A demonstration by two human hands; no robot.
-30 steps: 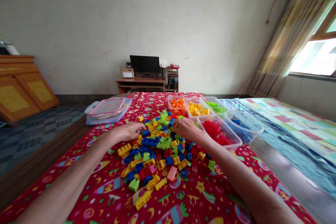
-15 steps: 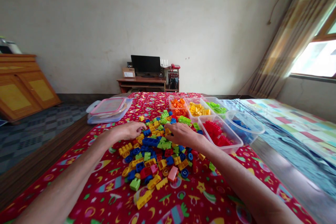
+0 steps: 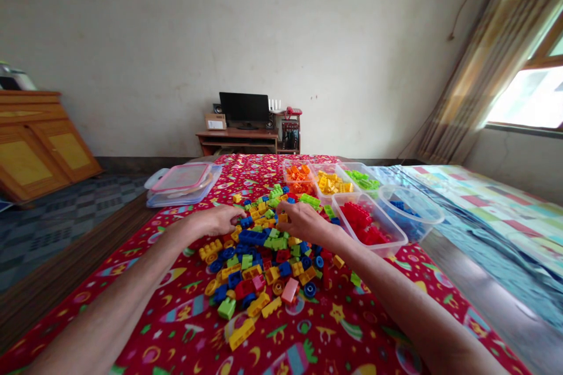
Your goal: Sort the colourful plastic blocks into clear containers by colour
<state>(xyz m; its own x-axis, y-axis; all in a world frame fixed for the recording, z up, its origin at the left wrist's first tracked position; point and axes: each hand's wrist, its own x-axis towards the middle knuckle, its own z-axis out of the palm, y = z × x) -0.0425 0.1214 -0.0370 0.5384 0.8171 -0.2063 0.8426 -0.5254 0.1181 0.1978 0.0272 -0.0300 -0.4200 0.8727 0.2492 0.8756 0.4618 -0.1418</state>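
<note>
A heap of mixed plastic building blocks (image 3: 253, 238) in blue, green, yellow, red and orange lies on a red patterned cloth (image 3: 352, 345). At the heap's far left edge is my left hand (image 3: 224, 220), its fingers curled together; whatever they hold is hidden. My right hand (image 3: 303, 221) reaches over the upper right of the heap, thumb and fingers closed on a yellow building block (image 3: 282, 220). Small blue wheels (image 3: 309, 289) and a pink block (image 3: 290, 291) lie nearer to me.
To the right stand clear tubs of sorted blocks: orange (image 3: 299, 173), yellow (image 3: 333, 183), green (image 3: 361, 180), red (image 3: 365, 224) and blue (image 3: 402, 208). Stacked lids (image 3: 182, 181) lie at the left. Beyond the cloth is a desk with a monitor (image 3: 244, 110).
My right hand has shifted slightly up and left, and its fingers have drawn in around a yellow block. My left hand has barely moved.
</note>
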